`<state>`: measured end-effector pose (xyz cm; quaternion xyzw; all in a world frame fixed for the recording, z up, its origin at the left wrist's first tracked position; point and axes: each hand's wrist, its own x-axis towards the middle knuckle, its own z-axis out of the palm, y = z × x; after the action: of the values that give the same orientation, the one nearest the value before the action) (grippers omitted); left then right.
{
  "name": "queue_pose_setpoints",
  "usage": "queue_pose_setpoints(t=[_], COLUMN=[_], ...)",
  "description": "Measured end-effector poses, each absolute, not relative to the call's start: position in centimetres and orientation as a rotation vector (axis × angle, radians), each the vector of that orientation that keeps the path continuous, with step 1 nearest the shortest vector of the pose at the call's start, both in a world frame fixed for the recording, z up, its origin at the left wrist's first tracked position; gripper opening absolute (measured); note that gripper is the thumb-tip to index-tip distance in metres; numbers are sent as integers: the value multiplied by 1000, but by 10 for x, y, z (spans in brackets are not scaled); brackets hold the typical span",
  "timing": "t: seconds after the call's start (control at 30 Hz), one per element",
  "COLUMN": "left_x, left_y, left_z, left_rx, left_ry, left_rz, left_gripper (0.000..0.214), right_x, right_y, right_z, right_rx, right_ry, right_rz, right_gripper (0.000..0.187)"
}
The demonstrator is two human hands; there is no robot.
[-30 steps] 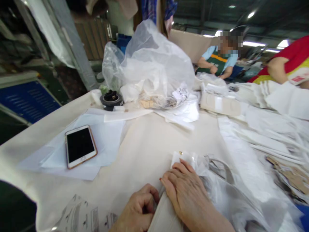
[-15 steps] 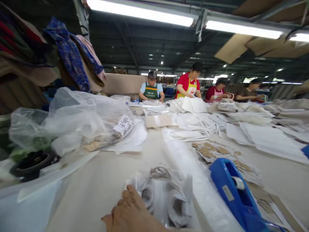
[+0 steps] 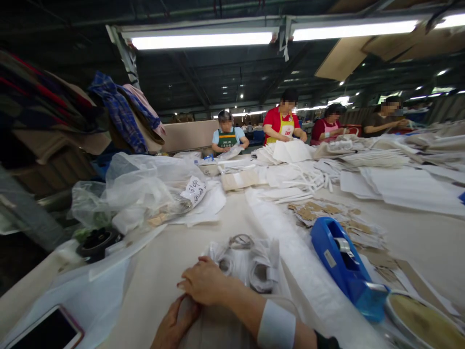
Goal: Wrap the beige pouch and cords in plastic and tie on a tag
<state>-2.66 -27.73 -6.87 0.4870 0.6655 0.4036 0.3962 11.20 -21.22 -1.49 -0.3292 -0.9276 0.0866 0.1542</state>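
On the table in front of me lies a clear plastic bag (image 3: 238, 271) with rolled pale strips (image 3: 260, 277) and a coiled cord (image 3: 241, 241) inside. My right hand (image 3: 206, 282) reaches across from the right, its bent fingers closed at the bag's left edge. A white band (image 3: 276, 324) is round the right forearm. Just below it, my left hand (image 3: 176, 321) comes from the bottom edge, its fingers closed against the same side of the bag and meeting the right fingertips. What lies between the fingers is mostly hidden.
A blue tape dispenser (image 3: 343, 264) stands right, beside a long white plastic roll (image 3: 290, 242) and a round tin (image 3: 425, 320). Bagged goods (image 3: 152, 189) lie left, a phone (image 3: 47, 332) at lower left. Several co-workers sit or stand beyond paper stacks (image 3: 410, 191).
My left hand and more of the right forearm have come into view. The view has shifted, so the bag sits slightly higher, and the phone and tin now show.
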Motion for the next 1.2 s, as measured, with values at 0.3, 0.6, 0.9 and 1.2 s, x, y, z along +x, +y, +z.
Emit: queue_pose_setpoints(t=[0.3,0.6,0.9,1.2], left_x=[-11,-6,-4,2], left_y=[-292,-292,-287,-294], left_z=[-42,-37,-22,-8], left_rx=[1011,775,407,666], left_ry=[1531,1324,1177,1370], left_rz=[813,804,617,619], left_gripper=[38,46,34,47], right_x=[239,287,295,299], right_y=[-292,-358,-334,-318], right_z=[40,-103,-60,-53], right_rx=[-1226,-1585,-1267,-1005], right_ry=[-2116,-1455,-1010,-856], right_rz=[248,937,1692,1998], right_gripper=[30,54,55,50])
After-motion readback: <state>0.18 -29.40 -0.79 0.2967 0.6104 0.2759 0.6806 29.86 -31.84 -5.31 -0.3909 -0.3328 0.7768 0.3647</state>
